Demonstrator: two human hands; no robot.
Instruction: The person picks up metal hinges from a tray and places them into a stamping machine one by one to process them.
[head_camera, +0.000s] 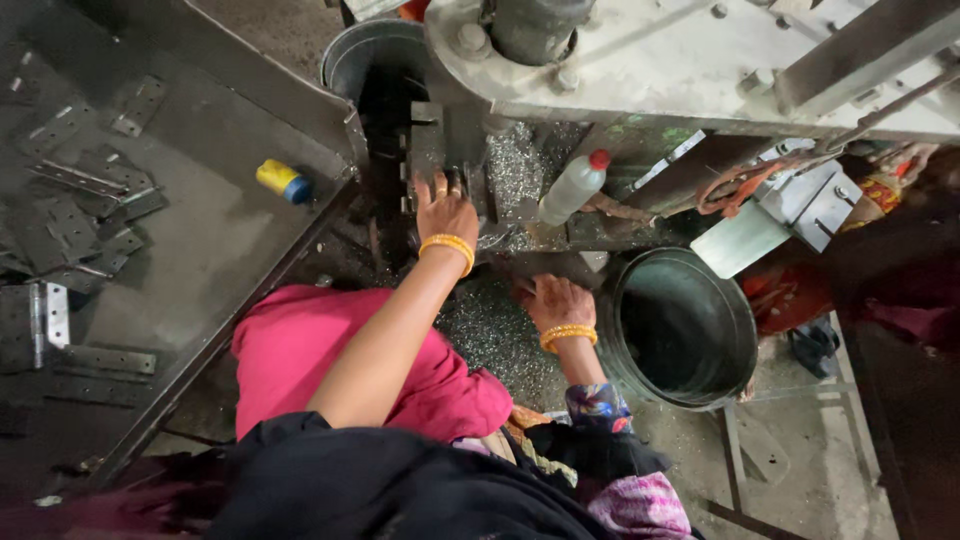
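Observation:
My left hand (446, 208), with yellow bangles on the wrist, reaches forward to the dark die block (428, 150) of a grey press machine (650, 70). Its fingertips lie on the metal there, and whether they pinch a piece is hidden. Lower down, my right hand (556, 300), also with yellow bangles, rests palm down with its fingers curled. It sits on a heap of shiny metal shavings (495, 340), next to a dark round bucket (630, 300). What its fingers hold cannot be seen. A pink cloth (300, 350) covers my lap.
A slanted metal tray (220, 230) on the left carries several flat hinge plates (70, 230) and a yellow and blue bottle (283, 181). A white squeeze bottle with a red cap (572, 186) stands by the die. Another bucket (360, 55) sits behind it. Another person's clothing shows at the right (880, 190).

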